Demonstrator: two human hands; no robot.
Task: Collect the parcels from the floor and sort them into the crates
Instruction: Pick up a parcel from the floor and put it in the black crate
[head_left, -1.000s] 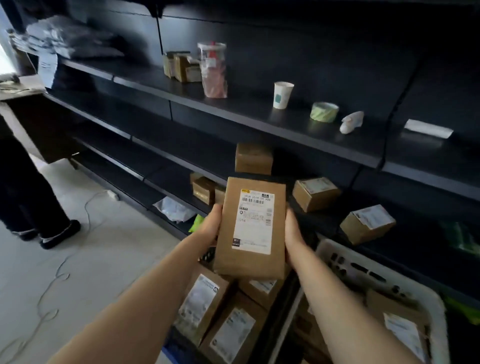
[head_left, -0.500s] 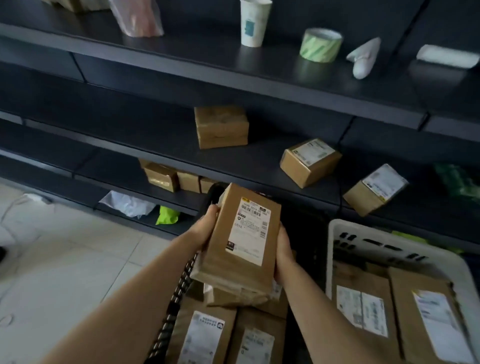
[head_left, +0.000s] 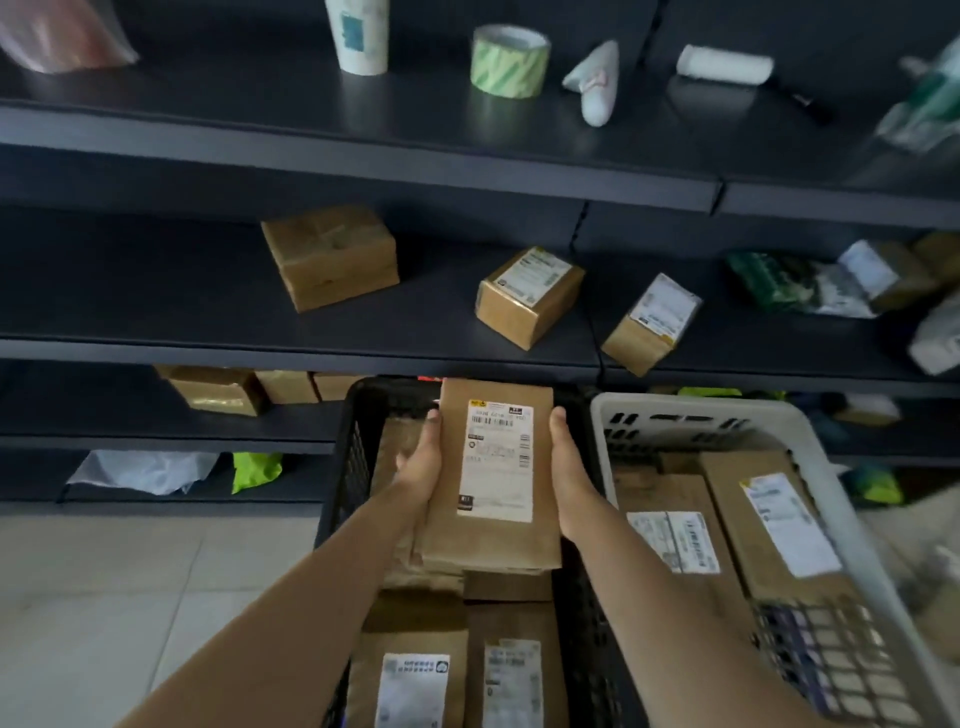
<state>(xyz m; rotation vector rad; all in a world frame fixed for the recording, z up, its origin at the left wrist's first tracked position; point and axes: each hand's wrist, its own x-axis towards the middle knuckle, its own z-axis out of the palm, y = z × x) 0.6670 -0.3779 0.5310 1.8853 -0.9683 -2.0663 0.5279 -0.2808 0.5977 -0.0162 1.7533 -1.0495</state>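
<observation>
Both arms extended, left hand and right hand clasp the parcel over the black crate.

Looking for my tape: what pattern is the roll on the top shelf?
The tape roll is green with pale diagonal stripes; head view.

Dim light. Dark grey metal shelving loses detail; pale tiled floor at lower left brightest. Faint reflection beneath green striped tape roll. Right edge smeared, shelf lines bowed. Print on brown paper parcel soft, unreadable.
</observation>
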